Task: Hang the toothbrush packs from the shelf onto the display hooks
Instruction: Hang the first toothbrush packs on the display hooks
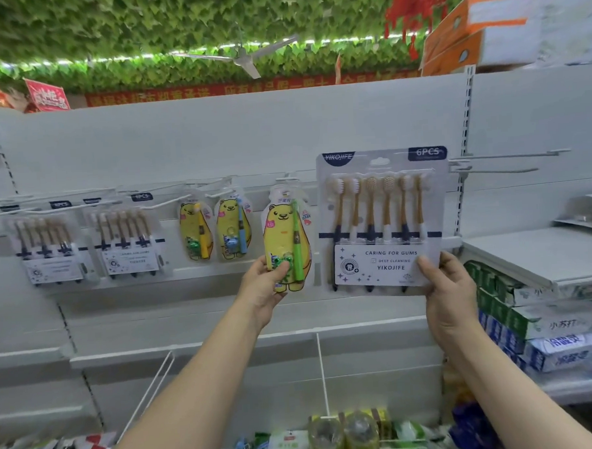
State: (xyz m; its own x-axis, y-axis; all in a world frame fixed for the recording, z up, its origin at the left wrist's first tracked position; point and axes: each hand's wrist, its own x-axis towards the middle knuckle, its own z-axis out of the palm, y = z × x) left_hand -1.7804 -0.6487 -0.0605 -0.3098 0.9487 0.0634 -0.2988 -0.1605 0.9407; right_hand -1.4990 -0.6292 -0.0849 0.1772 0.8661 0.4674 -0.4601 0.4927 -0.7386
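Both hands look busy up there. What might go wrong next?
The right hand pinches only the bottom corner of the six-brush pack, so it may tilt or slip. The left hand grips the bear pack, so neither hand is free to steer the top onto a bare hook.

On my feed: pale grey sheet-metal back panel (pixel 214 139) spans the view, with a slotted grey upright (pixel 466 112) at its right edge. A pale grey metal shelf (pixel 515 254) juts out right of that, with stacked green, blue and white cartons (pixel 550 331) below it. Overhead I see a green artificial-leaf ceiling (pixel 140 23) with a white three-blade ceiling fan (pixel 241 57), a strip of white lights (pixel 346 39) and red paper hanging decorations (pixel 413 5). A red banner with yellow characters (pixel 212 91) runs just above the panel's top edge. Orange-and-white cardboard boxes (pixel 466 33) sit top right, and the light is even and diffuse.
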